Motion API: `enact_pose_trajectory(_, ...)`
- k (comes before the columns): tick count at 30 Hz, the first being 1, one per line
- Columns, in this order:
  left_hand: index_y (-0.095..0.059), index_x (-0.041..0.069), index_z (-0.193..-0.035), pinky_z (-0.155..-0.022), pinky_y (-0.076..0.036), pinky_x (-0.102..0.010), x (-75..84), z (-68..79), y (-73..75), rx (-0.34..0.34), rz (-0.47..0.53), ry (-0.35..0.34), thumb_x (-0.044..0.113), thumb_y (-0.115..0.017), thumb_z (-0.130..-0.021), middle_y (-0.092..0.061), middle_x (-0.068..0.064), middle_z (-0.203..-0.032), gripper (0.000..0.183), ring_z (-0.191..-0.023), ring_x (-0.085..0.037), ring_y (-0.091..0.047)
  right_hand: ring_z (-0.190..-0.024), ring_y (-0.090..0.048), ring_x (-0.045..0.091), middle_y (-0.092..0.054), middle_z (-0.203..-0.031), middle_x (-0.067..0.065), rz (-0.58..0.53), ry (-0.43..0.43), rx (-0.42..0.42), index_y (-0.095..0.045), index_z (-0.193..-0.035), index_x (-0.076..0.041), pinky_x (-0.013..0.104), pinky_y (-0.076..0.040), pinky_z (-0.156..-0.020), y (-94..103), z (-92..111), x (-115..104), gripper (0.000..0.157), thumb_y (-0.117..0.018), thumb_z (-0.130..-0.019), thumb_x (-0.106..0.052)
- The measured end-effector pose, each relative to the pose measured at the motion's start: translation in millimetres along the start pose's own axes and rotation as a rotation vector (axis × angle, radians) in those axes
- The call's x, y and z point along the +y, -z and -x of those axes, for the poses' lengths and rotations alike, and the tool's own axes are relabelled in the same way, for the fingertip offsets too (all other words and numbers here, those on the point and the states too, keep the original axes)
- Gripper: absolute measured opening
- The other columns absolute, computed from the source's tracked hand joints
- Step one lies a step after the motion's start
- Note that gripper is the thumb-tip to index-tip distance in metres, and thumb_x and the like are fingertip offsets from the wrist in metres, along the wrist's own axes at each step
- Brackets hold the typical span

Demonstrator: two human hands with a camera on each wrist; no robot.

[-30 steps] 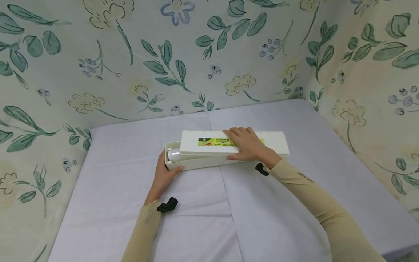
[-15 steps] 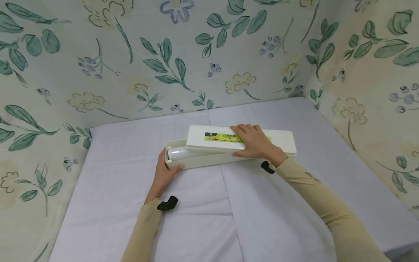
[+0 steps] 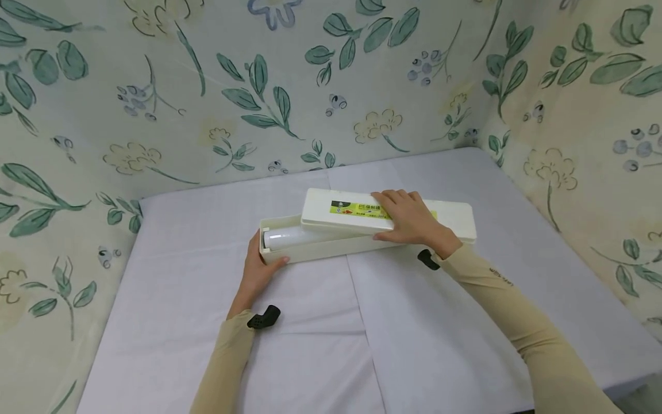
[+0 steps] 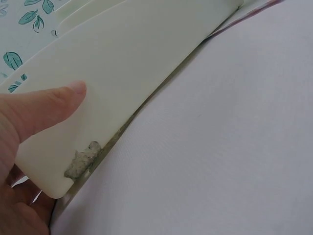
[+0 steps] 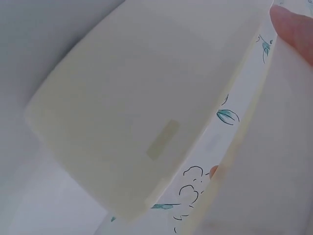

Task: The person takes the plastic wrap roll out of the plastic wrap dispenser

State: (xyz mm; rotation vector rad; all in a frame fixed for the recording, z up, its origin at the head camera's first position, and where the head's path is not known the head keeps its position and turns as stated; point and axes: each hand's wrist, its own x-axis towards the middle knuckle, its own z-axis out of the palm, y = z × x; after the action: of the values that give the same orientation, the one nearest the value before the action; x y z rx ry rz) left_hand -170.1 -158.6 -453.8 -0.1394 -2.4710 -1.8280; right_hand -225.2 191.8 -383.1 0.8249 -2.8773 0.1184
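Observation:
My left hand (image 3: 257, 270) grips the left end of a long white plastic box (image 3: 320, 251), its thumb on the front wall. Inside that box lies a white roll of cling film (image 3: 289, 237), its left end showing. The white lid (image 3: 318, 208), with a yellow-green label, sits skewed over the box, and my right hand (image 3: 411, 221) holds it across the middle. In the left wrist view, a rough grey patch (image 4: 82, 160) marks the box's lower edge. The right wrist view shows a gap between box (image 5: 112, 107) and lid (image 5: 279, 147), with the thumb at the upper right.
Box and hands are on a table under a pale lilac cloth (image 3: 170, 299). Floral-patterned fabric (image 3: 181, 126) rises behind the table and along the sides. A black wrist camera (image 3: 264, 317) sits on the left wrist, another (image 3: 428, 259) on the right.
My right hand has drawn the lid rightward and a little away from me, uncovering more of the cling film roll. My left hand stays on the box's left end.

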Motion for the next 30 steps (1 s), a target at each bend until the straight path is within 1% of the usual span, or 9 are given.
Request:
enact_pose_trajectory(5, -0.016, 0.003, -0.149, -0.113, -0.025, -0.046, -0.1, -3.1, 0.7, -0.006, 0.004, 0.006, 0.005, -0.074, -0.077, -0.025, -0.021, -0.15, 0.093, -0.131, -0.033, -0.032, -0.123, -0.044, 0.036, -0.045, -0.138, 0.016, 0.0, -0.028, -0.015, -0.032, -0.145, -0.01, 0.055, -0.037, -0.093, 2.7, 1, 4, 0.095, -0.069, -0.072, -0.059)
enact_pose_trajectory(9, -0.015, 0.003, -0.149, -0.113, -0.025, -0.045, -1.1, -3.5, 0.5, -0.014, 0.01, 0.014, 0.005, -0.074, -0.077, -0.024, -0.021, -0.151, 0.093, -0.131, -0.032, -0.032, -0.122, -0.044, 0.037, -0.045, -0.139, 0.017, -0.007, -0.047, -0.02, -0.032, -0.145, -0.008, 0.056, -0.037, -0.092, 3.2, 4, 6, 0.095, -0.07, -0.072, -0.057)
enact_pose_trajectory(15, -0.015, 0.003, -0.149, -0.113, -0.025, -0.045, -1.9, -3.1, 0.7, -0.017, 0.018, 0.015, 0.005, -0.074, -0.077, -0.024, -0.021, -0.151, 0.093, -0.131, -0.032, -0.032, -0.123, -0.044, 0.037, -0.045, -0.139, 0.016, -0.001, -0.075, -0.02, -0.032, -0.145, -0.009, 0.056, -0.037, -0.093, 4.3, 6, 11, 0.095, -0.07, -0.072, -0.057)
enact_pose_trajectory(23, -0.015, 0.002, -0.149, -0.112, -0.025, -0.045, -0.1, -2.8, 1.3, -0.008, 0.016, -0.002, 0.004, -0.074, -0.076, -0.024, -0.022, -0.15, 0.093, -0.131, -0.033, -0.032, -0.123, -0.044, 0.038, -0.045, -0.139, 0.017, 0.003, -0.115, -0.008, -0.032, -0.144, -0.009, 0.057, -0.036, -0.093, 9.4, 9, 19, 0.095, -0.071, -0.071, -0.056)
enact_pose_trajectory(30, -0.015, 0.003, -0.15, -0.111, -0.026, -0.045, -1.4, -1.2, -0.2, -0.014, 0.029, 0.016, 0.004, -0.073, -0.077, -0.024, -0.022, -0.15, 0.093, -0.129, -0.032, -0.034, -0.124, -0.044, 0.038, -0.044, -0.14, 0.017, 0.006, -0.175, -0.04, -0.031, -0.145, -0.01, 0.056, -0.036, -0.093, 10.7, 15, 25, 0.096, -0.069, -0.072, -0.058)
